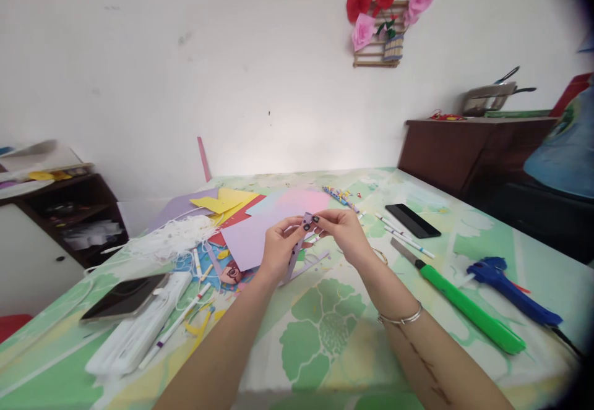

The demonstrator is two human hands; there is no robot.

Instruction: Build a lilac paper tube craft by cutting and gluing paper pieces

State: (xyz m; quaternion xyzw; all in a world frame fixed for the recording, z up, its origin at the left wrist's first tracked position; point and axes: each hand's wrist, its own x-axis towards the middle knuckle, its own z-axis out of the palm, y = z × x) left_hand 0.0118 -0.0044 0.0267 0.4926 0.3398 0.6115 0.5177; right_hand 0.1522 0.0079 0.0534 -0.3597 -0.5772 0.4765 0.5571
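Observation:
My left hand (279, 244) is closed around a narrow purple paper strip (292, 263) with dark spots along it, held upright above the table. At the strip's top end, the thumb and fingers of my right hand (347, 232) are pinched together on it. Just behind my left hand lies a sheet of lilac paper (244, 240). Another thin purple strip (315, 264) rests on the cloth below my hands. Small paper scraps are scattered around it.
Left are tangled white cord (171, 240), a phone (125, 297) on a white power strip (139, 329), and markers. Right lie a black phone (413, 220), a green-handled knife (468, 305) and a blue glue gun (510, 289). Coloured paper (227, 201) is piled behind.

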